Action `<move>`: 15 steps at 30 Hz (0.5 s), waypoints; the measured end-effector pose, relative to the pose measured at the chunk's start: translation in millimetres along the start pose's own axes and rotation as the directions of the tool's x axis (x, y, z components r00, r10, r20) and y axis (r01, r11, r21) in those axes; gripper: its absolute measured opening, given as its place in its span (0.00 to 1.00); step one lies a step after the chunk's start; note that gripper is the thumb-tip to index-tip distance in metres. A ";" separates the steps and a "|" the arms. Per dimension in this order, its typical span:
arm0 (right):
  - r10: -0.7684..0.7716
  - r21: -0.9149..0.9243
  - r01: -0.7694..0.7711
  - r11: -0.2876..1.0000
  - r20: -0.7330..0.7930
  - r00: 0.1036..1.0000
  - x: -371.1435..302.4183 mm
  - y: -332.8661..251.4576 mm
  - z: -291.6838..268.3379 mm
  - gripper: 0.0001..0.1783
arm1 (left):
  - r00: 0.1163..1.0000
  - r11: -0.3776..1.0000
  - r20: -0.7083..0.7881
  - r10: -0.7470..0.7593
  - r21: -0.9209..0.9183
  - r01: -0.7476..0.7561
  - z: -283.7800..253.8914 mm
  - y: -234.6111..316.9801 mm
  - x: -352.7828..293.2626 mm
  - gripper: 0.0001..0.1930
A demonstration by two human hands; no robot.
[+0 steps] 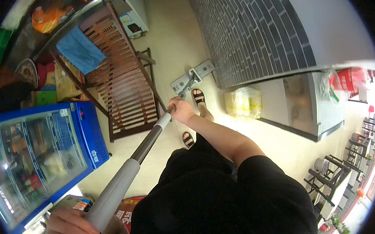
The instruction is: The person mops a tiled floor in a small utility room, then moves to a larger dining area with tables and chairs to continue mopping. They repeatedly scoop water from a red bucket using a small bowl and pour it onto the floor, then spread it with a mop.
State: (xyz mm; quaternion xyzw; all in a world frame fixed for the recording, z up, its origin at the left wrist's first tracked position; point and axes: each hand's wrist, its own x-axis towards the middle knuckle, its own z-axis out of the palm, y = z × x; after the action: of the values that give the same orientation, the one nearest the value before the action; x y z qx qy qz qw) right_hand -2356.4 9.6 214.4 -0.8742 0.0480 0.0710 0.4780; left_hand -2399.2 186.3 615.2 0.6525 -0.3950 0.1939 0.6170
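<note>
A flat mop with a long grey and silver handle (pixel 147 143) runs slantwise across the view. My left hand (pixel 73 233) is wrapped round the thick grey top end of the handle, at the lower left. Farther down the pole, my right hand (pixel 181 110) grips it with curled fingers. The mop's flat grey head (pixel 203 69) rests on the pale tiled floor (pixel 164 39), its right end close to the base of the grey brick wall (pixel 246 28). My sandalled feet stand just behind the mop head.
On the left, a slatted wooden folding chair (pixel 126 95) has a blue towel (pixel 80 49) over it. Nearer is a blue display fridge (pixel 92 133). A plastic-wrapped yellow pack (pixel 243 104) sits on the floor beside a glass-sided counter (pixel 323 106). Dark stools (pixel 326 172) line the right.
</note>
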 end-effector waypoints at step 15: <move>-0.075 -0.184 0.119 0.976 0.231 0.970 -98.7 -60.6 46.2 0.06 | 0.876 0.982 -0.483 0.008 0.167 0.083 -42.7 145.8 -138.2 0.02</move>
State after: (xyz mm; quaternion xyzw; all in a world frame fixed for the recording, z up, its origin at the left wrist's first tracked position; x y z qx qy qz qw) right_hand -2448.0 82.8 256.8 -0.9049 -0.0560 0.1494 0.3946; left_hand -2584.0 276.1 615.0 0.6450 -0.1970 0.3732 0.6371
